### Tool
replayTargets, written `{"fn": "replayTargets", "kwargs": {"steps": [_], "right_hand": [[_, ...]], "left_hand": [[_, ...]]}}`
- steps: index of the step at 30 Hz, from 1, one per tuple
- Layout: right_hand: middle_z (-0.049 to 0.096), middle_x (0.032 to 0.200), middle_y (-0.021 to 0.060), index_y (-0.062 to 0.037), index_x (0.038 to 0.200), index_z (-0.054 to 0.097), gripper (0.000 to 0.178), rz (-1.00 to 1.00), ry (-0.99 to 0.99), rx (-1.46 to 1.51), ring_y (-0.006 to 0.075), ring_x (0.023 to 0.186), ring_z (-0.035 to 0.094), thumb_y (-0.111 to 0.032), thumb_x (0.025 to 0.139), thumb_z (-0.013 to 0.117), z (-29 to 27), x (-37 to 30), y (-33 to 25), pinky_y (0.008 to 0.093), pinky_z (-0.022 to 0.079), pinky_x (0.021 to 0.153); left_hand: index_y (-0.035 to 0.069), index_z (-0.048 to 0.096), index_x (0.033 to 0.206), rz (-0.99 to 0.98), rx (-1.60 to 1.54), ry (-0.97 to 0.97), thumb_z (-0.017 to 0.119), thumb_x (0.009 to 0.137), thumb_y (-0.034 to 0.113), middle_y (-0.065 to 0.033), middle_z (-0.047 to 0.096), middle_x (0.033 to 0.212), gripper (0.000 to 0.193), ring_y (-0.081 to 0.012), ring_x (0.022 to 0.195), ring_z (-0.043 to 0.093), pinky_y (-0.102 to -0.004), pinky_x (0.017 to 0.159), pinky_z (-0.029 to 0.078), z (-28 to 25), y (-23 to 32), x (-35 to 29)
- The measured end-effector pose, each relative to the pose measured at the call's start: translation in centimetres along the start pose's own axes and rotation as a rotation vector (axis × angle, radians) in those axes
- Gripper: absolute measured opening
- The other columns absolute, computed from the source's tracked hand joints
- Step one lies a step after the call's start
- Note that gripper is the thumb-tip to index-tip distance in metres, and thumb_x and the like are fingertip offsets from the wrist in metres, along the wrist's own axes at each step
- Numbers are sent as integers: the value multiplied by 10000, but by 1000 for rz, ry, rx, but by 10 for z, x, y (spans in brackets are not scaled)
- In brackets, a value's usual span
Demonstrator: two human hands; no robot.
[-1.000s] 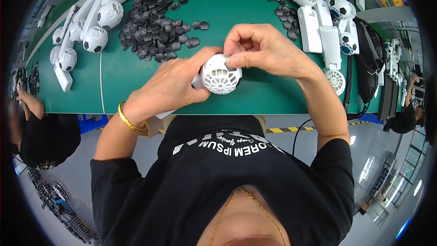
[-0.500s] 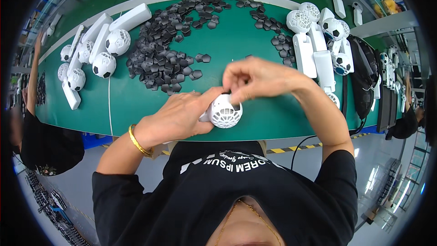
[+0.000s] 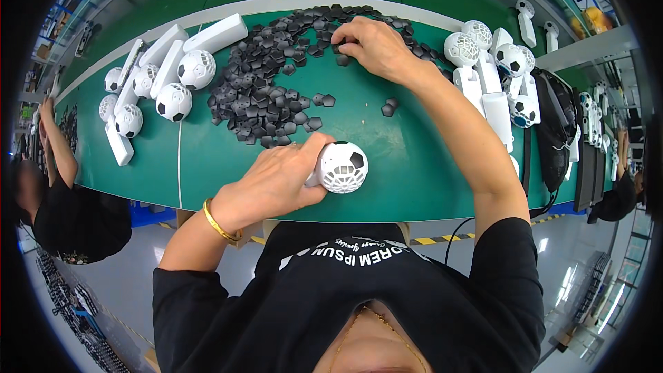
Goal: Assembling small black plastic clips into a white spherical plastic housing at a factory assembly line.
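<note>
1. Green worktop (image 3: 414, 173): white soccer-ball head (image 3: 344, 171) was near its front edge, left hand (image 3: 277, 178) clamped on it.
2. Right hand (image 3: 378, 47) was well apart, fingertips among black pentagon tiles (image 3: 250, 107); couldn't tell if pinching one.
3. Steady left grip, single-tile picks probably worked best.

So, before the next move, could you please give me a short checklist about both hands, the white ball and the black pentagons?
1. Left hand steadies the white openwork football: ok, thumb and index finger are around it.
2. Black pentagon panel lies in the football's upper right: ok.
3. Right hand is at the loose black pentagons: ok, at their far edge.
4. A pentagon is pinched in the right fingers: cannot tell, the grip is partly hidden.
5. All loose pentagons are gathered together: not ok, some lie apart.
</note>
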State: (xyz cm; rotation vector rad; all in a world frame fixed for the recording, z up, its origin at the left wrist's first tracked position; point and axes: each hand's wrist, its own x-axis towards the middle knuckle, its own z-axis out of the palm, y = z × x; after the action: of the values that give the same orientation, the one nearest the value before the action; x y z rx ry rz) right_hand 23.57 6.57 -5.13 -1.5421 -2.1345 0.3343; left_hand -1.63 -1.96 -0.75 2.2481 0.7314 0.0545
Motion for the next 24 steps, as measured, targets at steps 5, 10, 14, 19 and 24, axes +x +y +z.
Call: {"fn": "replayTargets", "kwargs": {"steps": [5, 10, 14, 19, 24], "right_hand": [[631, 856, 104, -30, 992, 632, 162, 49, 9, 40, 268, 807, 623, -98, 846, 647, 1, -2, -2, 370, 499, 747], [648, 842, 91, -16, 977, 612, 139, 130, 27, 152, 220, 750, 620, -82, 856, 631, 2, -11, 0, 341, 499, 705], [634, 803, 55, -11, 977, 614, 121, 160, 20, 294, 148, 710, 597, -65, 869, 608, -4, -24, -12, 300, 492, 660], [602, 767, -4, -5, 975, 624, 113, 340, -140, 563, 72, 678, 558, -63, 884, 590, -30, -53, -43, 245, 475, 611], [595, 771, -22, -11, 953, 635, 104, 301, -314, 756, 49, 652, 534, -98, 900, 617, -62, -83, -66, 205, 449, 570]], "left_hand": [[43, 439, 1174, 16, 11, 13, 695, 733, 126, -210, 651, 841, 516, -388, 791, 640, -472, 678, 492, 2, -1, -1], [46, 441, 1175, 26, 55, 15, 689, 731, 119, -209, 650, 831, 513, -389, 786, 640, -474, 672, 490, 4, -1, -2], [55, 439, 1186, 26, 28, 26, 686, 725, 111, -208, 649, 817, 526, -389, 785, 640, -476, 672, 490, 5, 2, -3], [56, 472, 1175, 34, 40, 45, 696, 710, 97, -208, 656, 819, 518, -388, 779, 644, -479, 672, 492, 2, 6, -2], [39, 522, 1144, 124, 110, 74, 701, 702, 72, -207, 659, 814, 478, -379, 781, 650, -469, 674, 504, -1, 2, 2]]}}
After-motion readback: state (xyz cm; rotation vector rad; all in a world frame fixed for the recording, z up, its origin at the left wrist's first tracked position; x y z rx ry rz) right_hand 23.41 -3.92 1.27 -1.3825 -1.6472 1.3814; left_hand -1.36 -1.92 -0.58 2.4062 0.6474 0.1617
